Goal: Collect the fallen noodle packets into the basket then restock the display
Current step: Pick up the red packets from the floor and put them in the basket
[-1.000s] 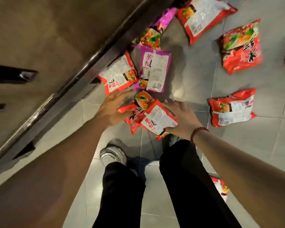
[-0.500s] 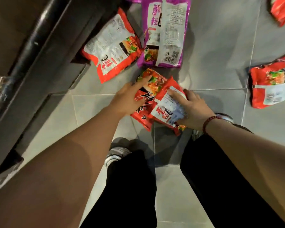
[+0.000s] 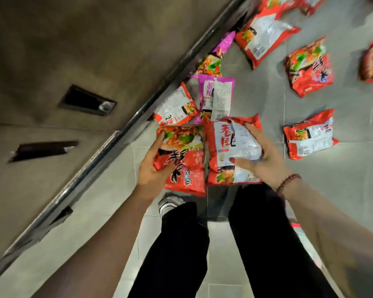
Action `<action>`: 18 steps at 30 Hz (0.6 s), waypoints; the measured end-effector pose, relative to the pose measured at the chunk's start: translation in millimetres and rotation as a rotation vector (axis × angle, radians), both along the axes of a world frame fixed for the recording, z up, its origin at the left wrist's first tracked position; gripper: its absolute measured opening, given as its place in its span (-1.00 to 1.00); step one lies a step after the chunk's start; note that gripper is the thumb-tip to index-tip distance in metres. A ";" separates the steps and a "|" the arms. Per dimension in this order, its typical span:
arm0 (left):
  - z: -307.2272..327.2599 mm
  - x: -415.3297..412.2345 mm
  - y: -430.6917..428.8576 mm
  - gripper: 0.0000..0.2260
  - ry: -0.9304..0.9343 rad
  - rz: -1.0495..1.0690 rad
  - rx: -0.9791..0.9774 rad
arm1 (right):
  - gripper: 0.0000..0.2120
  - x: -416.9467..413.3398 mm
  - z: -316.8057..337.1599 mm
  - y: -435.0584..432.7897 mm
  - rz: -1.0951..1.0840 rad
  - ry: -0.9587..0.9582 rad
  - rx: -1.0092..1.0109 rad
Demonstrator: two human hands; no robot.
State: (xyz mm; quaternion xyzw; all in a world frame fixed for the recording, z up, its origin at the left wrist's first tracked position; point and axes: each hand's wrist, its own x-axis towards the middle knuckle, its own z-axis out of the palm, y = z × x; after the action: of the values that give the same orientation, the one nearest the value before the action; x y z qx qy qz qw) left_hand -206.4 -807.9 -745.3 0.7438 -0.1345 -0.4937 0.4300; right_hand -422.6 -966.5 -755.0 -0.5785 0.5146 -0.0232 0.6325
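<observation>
While the person crouches over the grey tiled floor (image 3: 342, 186), both hands are busy in the middle of the frame. The left hand (image 3: 152, 168) grips a face-up red packet (image 3: 182, 162) by its left edge, and the right hand (image 3: 267, 162) holds a back-side-up red packet (image 3: 230, 147), thumb and fingers on the label. The two held packets sit side by side, nearly touching. Just above them a purple packet (image 3: 215, 97) and another red one (image 3: 174, 108) lie on the floor against the metal rail (image 3: 114, 136) — more red packets are scattered at the right and upper right.
</observation>
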 end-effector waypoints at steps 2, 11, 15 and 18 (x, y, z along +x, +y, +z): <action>65.9 0.1 6.0 -0.35 0.020 0.052 -0.029 | -0.25 9.1 64.8 -3.2 -0.020 -0.048 -0.005; 342.5 7.6 48.2 -0.39 0.002 0.311 -0.175 | -0.27 47.3 337.9 4.3 0.122 -0.202 -0.103; 434.1 -2.0 76.8 -0.38 -0.070 0.440 -0.234 | -0.18 69.0 422.5 15.8 0.303 -0.339 -0.085; 485.1 -15.9 106.5 -0.27 -0.066 0.559 -0.262 | -0.14 91.0 471.3 29.9 0.489 -0.393 -0.153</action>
State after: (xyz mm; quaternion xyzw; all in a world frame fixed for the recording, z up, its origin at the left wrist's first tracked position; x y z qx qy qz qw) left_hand -222.2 -701.5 -260.2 0.7058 -0.0011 -0.3106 0.6367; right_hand -331.6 -936.5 -283.7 -0.7155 0.2248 -0.0205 0.6612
